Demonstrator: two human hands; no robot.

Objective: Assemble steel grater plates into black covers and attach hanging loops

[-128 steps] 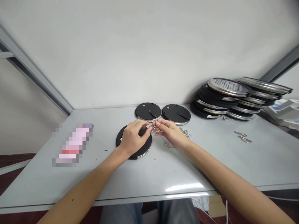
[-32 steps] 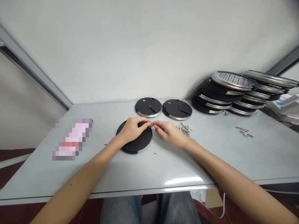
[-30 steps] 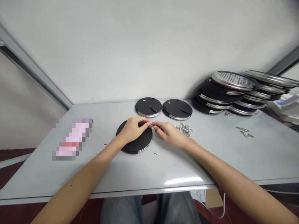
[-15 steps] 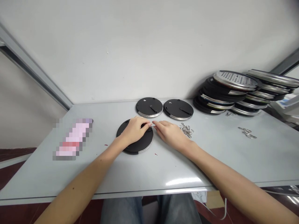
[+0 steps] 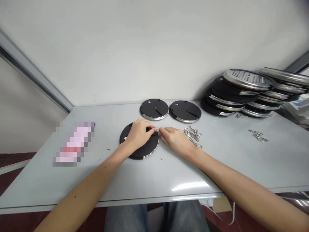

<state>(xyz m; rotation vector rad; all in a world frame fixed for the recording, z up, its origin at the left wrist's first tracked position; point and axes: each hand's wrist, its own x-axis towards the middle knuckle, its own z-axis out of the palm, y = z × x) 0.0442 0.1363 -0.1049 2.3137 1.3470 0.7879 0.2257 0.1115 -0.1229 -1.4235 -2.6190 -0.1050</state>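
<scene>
Over the black round disc (image 5: 147, 149) lying in front of me, my left hand (image 5: 140, 132) has thumb and forefinger pinched together near the disc's right edge. My right hand (image 5: 174, 137) meets it fingertip to fingertip, its fingers also closed. A bit of a thin, shiny metal clip (image 5: 157, 130) shows between the two sets of fingertips; most of it is hidden. Right beside my right hand lies a loose pile of metal wire clips (image 5: 195, 132). The disc has a silvery rim and a small hole at its left.
Two similar black discs (image 5: 154, 109) (image 5: 185, 111) lie side by side near the wall. Tall leaning stacks of discs (image 5: 229, 93), one topped by a perforated metal plate (image 5: 248, 79), stand back right. More clips (image 5: 258, 135) lie at right; a blurred-out pink object (image 5: 74, 141) is at left.
The fingertips of both hands have drawn closer together over the disc, and less of the thin metal clip shows. The view has shifted slightly.
</scene>
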